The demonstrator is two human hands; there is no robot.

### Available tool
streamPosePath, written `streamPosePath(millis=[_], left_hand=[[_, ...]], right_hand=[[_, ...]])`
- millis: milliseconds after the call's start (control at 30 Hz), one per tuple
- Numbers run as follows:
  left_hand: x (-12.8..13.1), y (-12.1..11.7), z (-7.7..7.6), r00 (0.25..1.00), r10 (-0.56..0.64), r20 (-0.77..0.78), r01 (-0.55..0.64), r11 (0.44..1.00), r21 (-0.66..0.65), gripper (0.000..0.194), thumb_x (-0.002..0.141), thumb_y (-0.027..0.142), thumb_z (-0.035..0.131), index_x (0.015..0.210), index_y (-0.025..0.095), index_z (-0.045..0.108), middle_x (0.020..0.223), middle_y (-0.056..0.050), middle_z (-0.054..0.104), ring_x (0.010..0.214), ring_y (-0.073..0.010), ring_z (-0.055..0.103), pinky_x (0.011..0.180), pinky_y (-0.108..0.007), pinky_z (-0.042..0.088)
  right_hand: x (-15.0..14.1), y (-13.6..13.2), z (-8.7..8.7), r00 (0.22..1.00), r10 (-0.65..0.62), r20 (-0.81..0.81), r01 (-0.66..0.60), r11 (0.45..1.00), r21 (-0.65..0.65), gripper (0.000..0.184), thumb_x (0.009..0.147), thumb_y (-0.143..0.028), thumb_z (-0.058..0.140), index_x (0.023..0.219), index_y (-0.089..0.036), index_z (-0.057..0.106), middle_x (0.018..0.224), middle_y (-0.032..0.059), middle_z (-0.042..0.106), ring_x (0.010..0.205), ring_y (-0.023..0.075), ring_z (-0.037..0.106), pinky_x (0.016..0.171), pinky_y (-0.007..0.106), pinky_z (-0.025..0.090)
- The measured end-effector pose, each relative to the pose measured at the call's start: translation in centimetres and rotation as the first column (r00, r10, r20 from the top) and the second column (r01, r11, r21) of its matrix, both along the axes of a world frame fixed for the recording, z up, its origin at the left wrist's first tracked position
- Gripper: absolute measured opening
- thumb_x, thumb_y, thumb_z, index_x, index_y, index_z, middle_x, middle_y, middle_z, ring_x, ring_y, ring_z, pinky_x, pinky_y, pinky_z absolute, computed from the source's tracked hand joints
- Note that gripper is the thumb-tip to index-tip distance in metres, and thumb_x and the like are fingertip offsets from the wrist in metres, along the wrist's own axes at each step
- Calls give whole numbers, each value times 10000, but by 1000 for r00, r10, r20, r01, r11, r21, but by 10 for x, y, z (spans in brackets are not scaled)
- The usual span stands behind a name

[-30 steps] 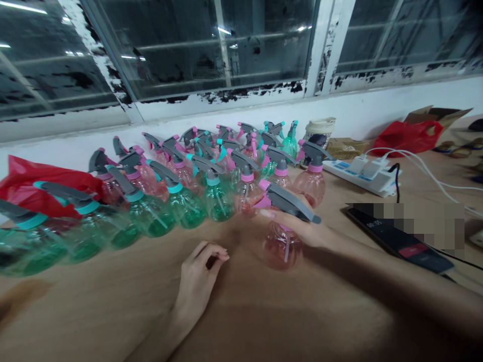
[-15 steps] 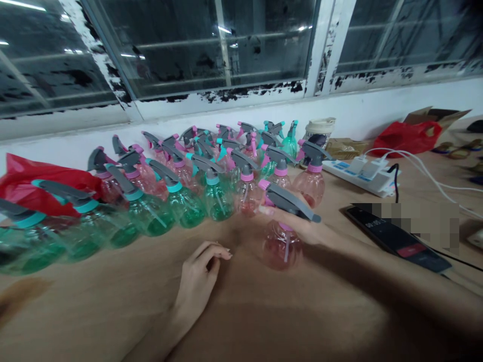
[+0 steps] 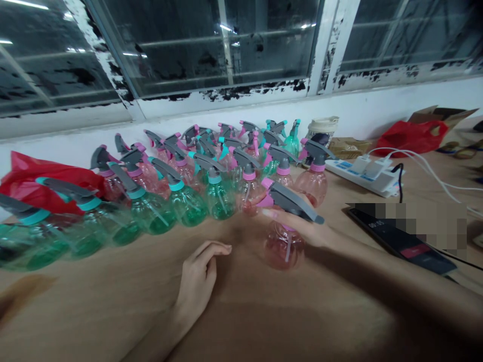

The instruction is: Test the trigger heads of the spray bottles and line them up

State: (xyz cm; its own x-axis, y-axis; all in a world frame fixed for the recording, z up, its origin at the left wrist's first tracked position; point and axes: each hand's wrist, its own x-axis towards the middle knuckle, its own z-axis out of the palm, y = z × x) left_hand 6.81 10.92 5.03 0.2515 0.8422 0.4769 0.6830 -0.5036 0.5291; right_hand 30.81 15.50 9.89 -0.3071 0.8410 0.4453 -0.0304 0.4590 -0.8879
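Observation:
My right hand (image 3: 302, 225) is wrapped round the neck of a pink spray bottle (image 3: 284, 247) with a grey and pink trigger head. The bottle stands upright on the wooden table, and part of its neck is hidden by my fingers. My left hand (image 3: 202, 269) rests on the table to the left of this bottle, holding nothing. Its fingers are loosely bent, with the thumb apart from them. Beyond my hands stand several green spray bottles (image 3: 188, 205) with turquoise collars and several pink spray bottles (image 3: 311, 183).
A red plastic bag (image 3: 53, 181) lies at the left behind the green bottles. On the right are a white power strip (image 3: 372, 176) with plugs and cables, a dark phone (image 3: 392, 234), a lidded cup (image 3: 320, 129) and another red bag (image 3: 411, 136). Windows rise behind the table.
My left hand's fingers have uncurled a little, widening the gap to the thumb. My right hand keeps its hold on the pink spray bottle, which stays in place. The view has shifted slightly.

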Motion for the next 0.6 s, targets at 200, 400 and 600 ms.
streamPosePath(millis=[200, 400, 600], left_hand=[[0, 2, -11, 963, 128, -237, -136, 990, -19, 253, 891, 248, 473, 1110, 247, 599, 1342, -48, 517, 1210, -250, 511, 981, -457, 437], [-3, 7, -26, 851, 111, -514, -94, 994, 59, 429, 948, 423, 413, 1285, 177, 511, 1428, -137, 426, 1324, -296, 374, 1071, -529, 302], [-4, 7, -24, 831, 97, -548, -73, 995, 67, 442, 964, 409, 370, 1308, 161, 494, 1439, -143, 409, 1349, -296, 328, 1067, -529, 299]], right_hand=[[1, -1, 2, 999, -36, 31, 36, 999, -9, 216, 807, -386, 639, 992, -276, 632, 1028, 9, 671, 958, 193, 640, 882, 343, 493], [1, -2, 4, 996, -42, 78, 39, 998, 47, 216, 830, -381, 615, 1000, -247, 612, 1009, 14, 662, 917, 194, 633, 814, 329, 504], [0, 1, 4, 978, -162, 129, 143, 979, 147, 140, 831, -392, 599, 874, -260, 623, 818, -21, 632, 726, 151, 586, 692, 295, 476]])
